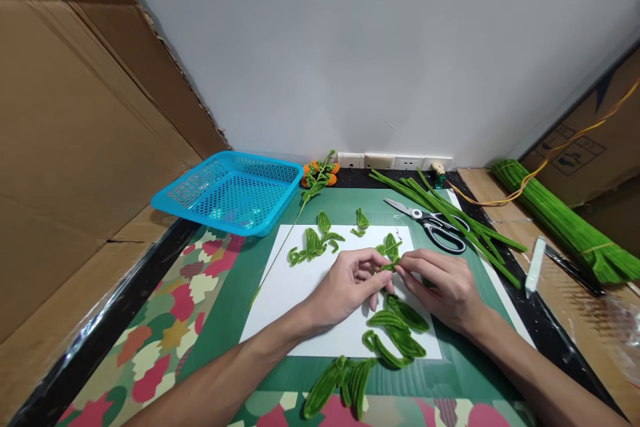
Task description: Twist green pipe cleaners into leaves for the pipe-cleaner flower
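Both of my hands meet over the right part of a white sheet (pixel 280 293). My left hand (pixel 350 283) and my right hand (pixel 440 280) pinch a small green pipe-cleaner piece (pixel 390 267) between their fingertips; its full shape is partly hidden by the fingers. Just beyond it lie green pipe-cleaner leaves (pixel 389 245). Larger looped leaves (pixel 400 333) rest below my hands on the sheet, and more of them (pixel 327 387) lie near the front edge. Smaller leaves (pixel 313 243) are grouped at the sheet's upper left.
A blue basket (pixel 225 220) stands at the back left beside an orange-flowered stem (pixel 310 197). Scissors (pixel 425 217) lie at the right under loose green pipe cleaners (pixel 450 210). Farther right are a green bundle (pixel 565 223), a pale flat tool (pixel 535 267) and a wire (pixel 505 202).
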`<control>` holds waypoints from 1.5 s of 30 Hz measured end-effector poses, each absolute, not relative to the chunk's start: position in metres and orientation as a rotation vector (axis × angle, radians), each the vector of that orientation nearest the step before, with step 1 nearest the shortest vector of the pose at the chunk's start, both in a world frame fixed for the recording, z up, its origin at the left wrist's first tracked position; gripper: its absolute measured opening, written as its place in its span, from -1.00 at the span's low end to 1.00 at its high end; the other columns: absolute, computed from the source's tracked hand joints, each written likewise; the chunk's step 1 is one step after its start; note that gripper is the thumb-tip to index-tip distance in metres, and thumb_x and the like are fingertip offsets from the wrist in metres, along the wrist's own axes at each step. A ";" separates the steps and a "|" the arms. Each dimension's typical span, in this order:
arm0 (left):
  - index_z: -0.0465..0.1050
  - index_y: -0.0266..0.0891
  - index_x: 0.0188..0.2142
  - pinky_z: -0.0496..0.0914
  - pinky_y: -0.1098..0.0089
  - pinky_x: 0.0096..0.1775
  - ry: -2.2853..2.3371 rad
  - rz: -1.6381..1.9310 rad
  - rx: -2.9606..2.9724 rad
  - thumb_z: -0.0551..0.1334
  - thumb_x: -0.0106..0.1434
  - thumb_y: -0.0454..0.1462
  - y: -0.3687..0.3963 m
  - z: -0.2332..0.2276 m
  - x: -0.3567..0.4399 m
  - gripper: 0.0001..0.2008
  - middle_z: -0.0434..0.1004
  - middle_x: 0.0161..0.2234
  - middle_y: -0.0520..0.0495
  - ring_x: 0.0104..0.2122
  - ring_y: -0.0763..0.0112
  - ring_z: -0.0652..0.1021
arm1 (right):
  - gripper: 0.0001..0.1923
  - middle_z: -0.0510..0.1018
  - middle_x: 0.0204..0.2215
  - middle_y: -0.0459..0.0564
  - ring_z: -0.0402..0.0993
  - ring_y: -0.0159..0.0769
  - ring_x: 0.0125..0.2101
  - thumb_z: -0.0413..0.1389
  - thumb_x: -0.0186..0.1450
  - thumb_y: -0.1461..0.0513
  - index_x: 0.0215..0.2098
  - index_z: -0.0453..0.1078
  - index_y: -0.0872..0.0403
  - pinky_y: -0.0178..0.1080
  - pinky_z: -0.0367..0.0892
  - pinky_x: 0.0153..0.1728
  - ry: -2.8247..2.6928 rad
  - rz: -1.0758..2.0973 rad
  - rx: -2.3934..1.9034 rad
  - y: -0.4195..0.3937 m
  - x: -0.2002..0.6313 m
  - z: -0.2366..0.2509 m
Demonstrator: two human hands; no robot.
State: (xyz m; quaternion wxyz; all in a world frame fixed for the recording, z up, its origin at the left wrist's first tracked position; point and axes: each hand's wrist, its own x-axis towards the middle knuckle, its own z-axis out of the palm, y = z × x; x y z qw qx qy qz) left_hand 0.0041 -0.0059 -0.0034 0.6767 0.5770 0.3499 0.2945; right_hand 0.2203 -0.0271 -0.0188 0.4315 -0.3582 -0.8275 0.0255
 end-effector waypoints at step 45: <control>0.43 -0.24 -0.19 0.37 0.51 -0.53 0.870 0.681 1.361 0.35 0.36 -0.07 -0.006 -0.011 0.003 -0.72 0.49 -0.44 0.06 -0.59 0.54 0.45 | -0.86 0.62 -0.45 -0.07 0.48 -0.39 -0.53 0.12 0.47 0.37 -0.25 0.45 0.07 -0.28 0.28 -0.43 -2.149 -0.121 -0.953 -0.033 0.210 -0.021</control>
